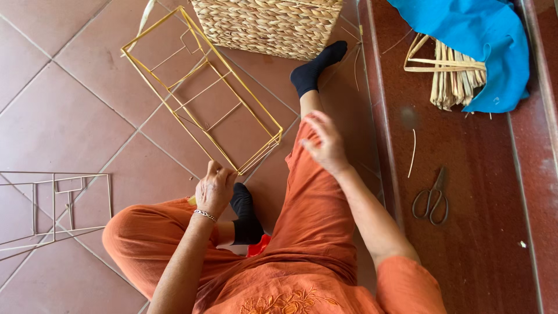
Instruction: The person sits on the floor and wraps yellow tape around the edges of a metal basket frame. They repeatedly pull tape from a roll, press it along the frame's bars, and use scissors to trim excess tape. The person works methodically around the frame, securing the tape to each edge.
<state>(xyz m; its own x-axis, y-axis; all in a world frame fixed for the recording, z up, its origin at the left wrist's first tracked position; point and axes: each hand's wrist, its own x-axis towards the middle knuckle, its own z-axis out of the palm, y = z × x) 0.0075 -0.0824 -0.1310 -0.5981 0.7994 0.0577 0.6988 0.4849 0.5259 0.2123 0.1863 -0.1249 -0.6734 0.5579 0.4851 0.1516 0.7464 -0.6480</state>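
Observation:
A yellow wire frame (200, 87), box-shaped, lies tilted on the tiled floor in front of me. My left hand (215, 189) grips its near corner, fingers curled around the wire. My right hand (324, 142) hovers over my orange-trousered leg, blurred, fingers loosely apart and holding nothing I can see. A woven straw basket (267, 26) stands beyond the frame at the top of the view.
A second, pale wire frame (55, 206) lies at the left edge. On the red step to the right are scissors (431, 197), a bundle of straw strips (450, 75) and a blue cloth (482, 35). A loose straw (412, 152) lies there too.

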